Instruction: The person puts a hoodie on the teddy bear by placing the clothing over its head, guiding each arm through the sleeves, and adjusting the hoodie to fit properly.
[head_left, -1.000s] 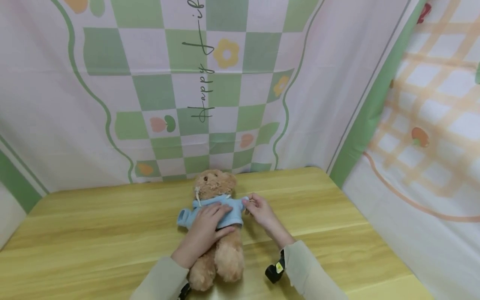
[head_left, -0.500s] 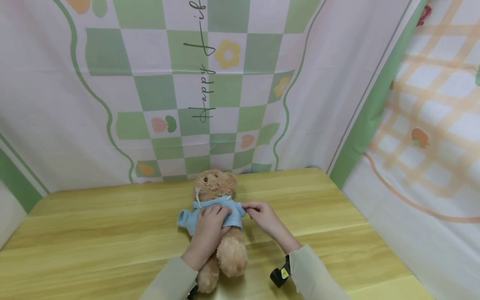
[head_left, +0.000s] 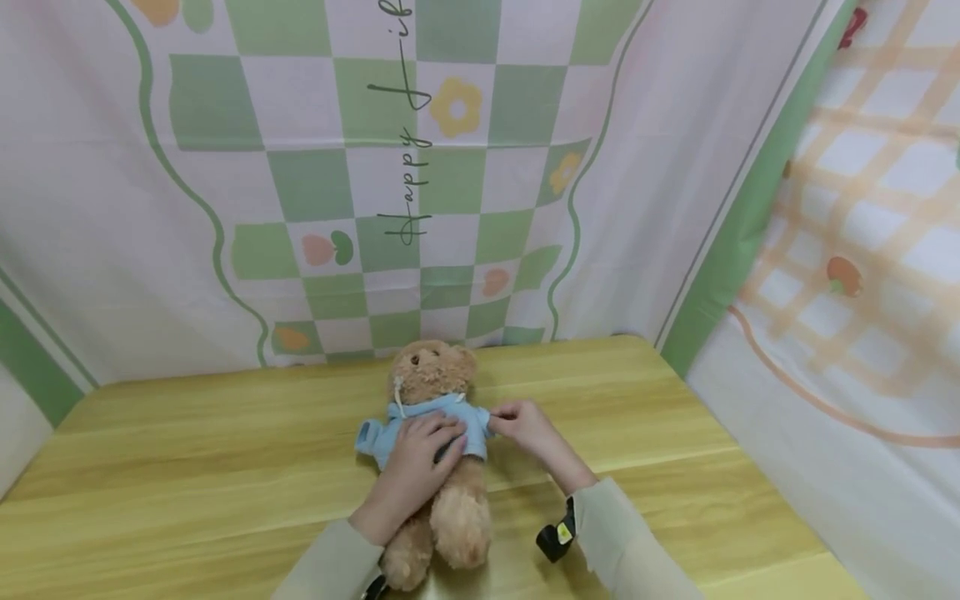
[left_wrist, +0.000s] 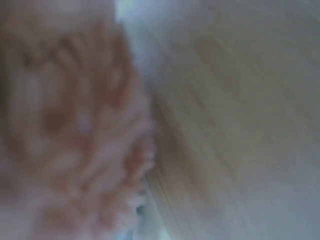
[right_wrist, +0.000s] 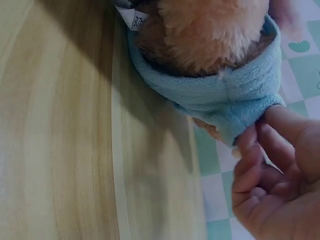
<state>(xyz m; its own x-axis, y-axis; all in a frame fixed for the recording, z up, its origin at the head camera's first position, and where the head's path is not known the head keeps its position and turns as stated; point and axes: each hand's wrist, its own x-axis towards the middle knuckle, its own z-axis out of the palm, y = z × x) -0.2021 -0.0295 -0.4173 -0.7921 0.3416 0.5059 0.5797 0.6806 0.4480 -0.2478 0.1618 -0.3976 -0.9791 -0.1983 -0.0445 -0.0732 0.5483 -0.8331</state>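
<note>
A brown teddy bear (head_left: 461,517) lies on its back on the wooden table, head toward the curtain. It has on a light blue sweatshirt (head_left: 474,429), with white cords near the neck. My left hand (head_left: 412,462) rests on the bear's belly, fingers over the sweatshirt and thumb spread along its hem. At the bear's other side, my right hand (head_left: 531,429) pinches the end of the sleeve (right_wrist: 240,117) between thumb and fingers. The opposite sleeve (head_left: 367,437) lies out to the left, its opening showing. Blurred brown fur (left_wrist: 80,135) fills the left of the left wrist view.
The wood-grain table (head_left: 187,467) runs back to a green-and-white checked curtain (head_left: 450,183). Another curtain with orange checks (head_left: 862,208) hangs at the right. A white label (right_wrist: 131,17) shows beside the bear's fur in the right wrist view.
My right hand has shifted slightly down and stays at the sleeve end. My left thumb drew in against the fingers, then spread out again. The bear's legs swung a little right and back.
</note>
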